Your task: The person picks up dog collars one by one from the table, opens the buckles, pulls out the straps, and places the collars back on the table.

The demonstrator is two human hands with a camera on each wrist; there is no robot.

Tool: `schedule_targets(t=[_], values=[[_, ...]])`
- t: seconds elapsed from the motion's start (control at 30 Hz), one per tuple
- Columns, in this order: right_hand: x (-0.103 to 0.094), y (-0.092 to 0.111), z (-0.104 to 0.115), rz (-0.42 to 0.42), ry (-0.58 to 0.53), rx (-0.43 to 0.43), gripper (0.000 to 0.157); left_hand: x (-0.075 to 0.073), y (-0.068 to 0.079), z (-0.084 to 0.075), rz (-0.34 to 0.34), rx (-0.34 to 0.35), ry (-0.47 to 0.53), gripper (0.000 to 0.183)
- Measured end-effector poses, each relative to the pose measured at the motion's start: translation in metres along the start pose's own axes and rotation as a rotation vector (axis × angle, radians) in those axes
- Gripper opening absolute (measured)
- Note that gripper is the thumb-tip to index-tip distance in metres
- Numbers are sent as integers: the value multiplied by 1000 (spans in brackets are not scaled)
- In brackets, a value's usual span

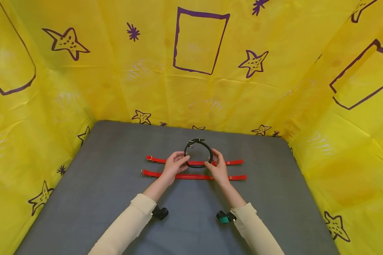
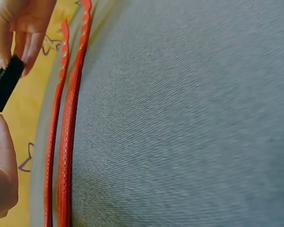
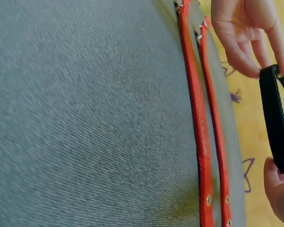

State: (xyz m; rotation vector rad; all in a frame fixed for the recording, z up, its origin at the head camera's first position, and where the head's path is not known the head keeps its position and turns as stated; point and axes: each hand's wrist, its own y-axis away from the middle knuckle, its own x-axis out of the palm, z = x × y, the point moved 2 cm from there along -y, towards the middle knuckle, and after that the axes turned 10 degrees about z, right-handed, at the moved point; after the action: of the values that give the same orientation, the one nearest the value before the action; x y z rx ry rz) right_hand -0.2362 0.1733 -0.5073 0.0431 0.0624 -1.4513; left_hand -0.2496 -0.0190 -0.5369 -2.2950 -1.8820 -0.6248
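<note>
A black collar (image 1: 196, 166) is buckled into a round loop and held up above the grey table, its silver buckle (image 1: 191, 142) on the far side. My left hand (image 1: 173, 166) pinches the loop's left side between thumb and fingers. On the opposite side, my right hand (image 1: 220, 171) grips it the same way. Seen from the right wrist, the padded black band (image 3: 274, 120) stands edge-on between both hands. Beneath them, two red collars lie unbuckled and stretched out side by side: a farther one (image 1: 235, 162) and a nearer one (image 1: 194, 176).
The grey tabletop (image 1: 92, 184) extends around the collars. Yellow cloth walls (image 1: 115, 88) with purple stars and outlines enclose its back and sides. Dark wrist devices (image 1: 161, 213) sit below both cream sleeves.
</note>
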Motion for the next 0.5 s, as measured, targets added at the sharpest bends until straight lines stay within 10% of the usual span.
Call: schedule_targets(t=[0.5], values=[[10, 29, 16, 36, 61, 13, 51, 4, 38, 1, -23, 167, -78, 37]])
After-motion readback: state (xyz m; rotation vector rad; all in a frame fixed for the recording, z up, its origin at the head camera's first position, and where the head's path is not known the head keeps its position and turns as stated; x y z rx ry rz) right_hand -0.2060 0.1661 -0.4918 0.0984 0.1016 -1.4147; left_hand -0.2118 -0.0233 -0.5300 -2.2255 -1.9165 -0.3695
